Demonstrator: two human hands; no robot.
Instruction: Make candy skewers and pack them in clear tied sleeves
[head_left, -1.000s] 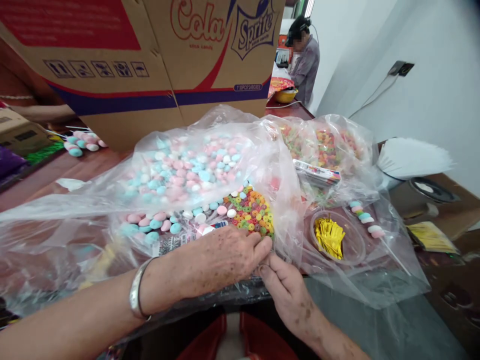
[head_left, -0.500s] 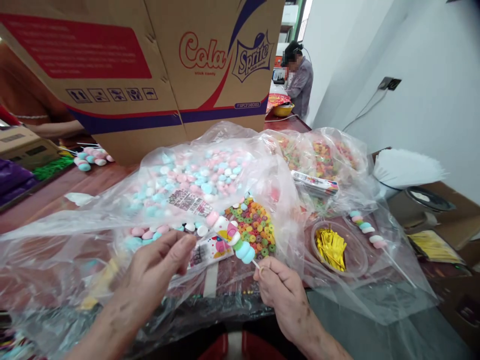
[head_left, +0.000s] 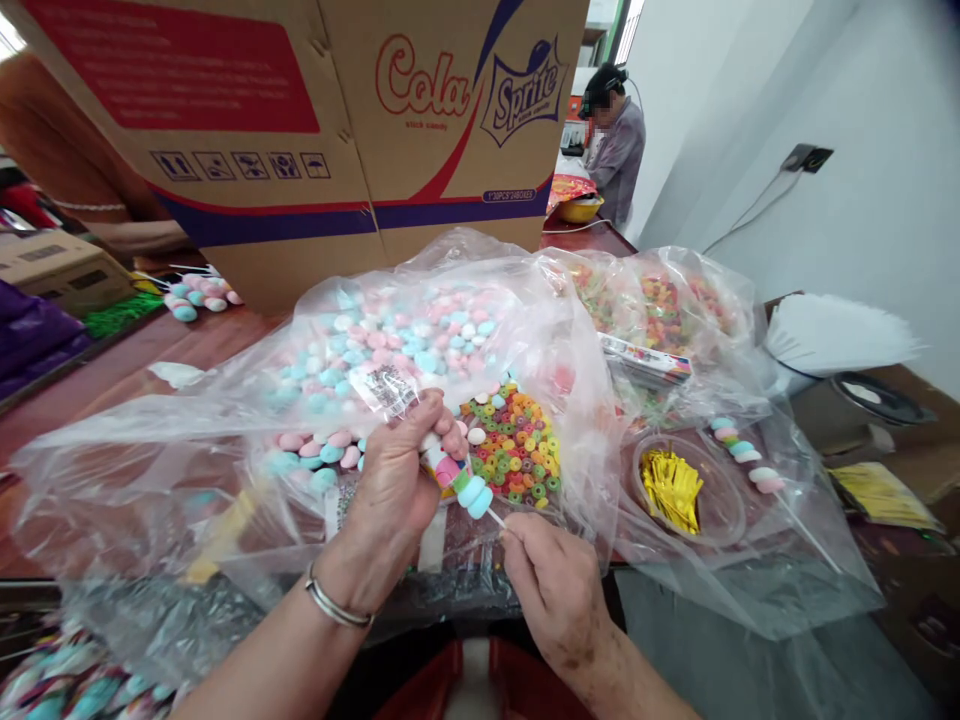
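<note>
A marshmallow skewer of blue, green and other pieces slants between my hands over the table. My right hand is closed, pinching the skewer's thin white stick just below the blue marshmallows. My left hand is closed around the upper part, with a printed clear wrapper showing under its fingers. The marshmallows at the top end are hidden by that hand. Beside it lie loose pastel marshmallows and a pile of ring-shaped candies. A second marshmallow skewer rests at the right.
A large cardboard box stands behind the clear plastic bag of marshmallows. Gold twist ties sit in a round clear tub. Several finished skewers lie at the far left. A co-worker bends over the table's far end.
My left hand, formerly held apart on the left, has moved right and closed around the skewer's wrapped upper part. My right hand still pinches the stick. The camera view has shifted slightly.
</note>
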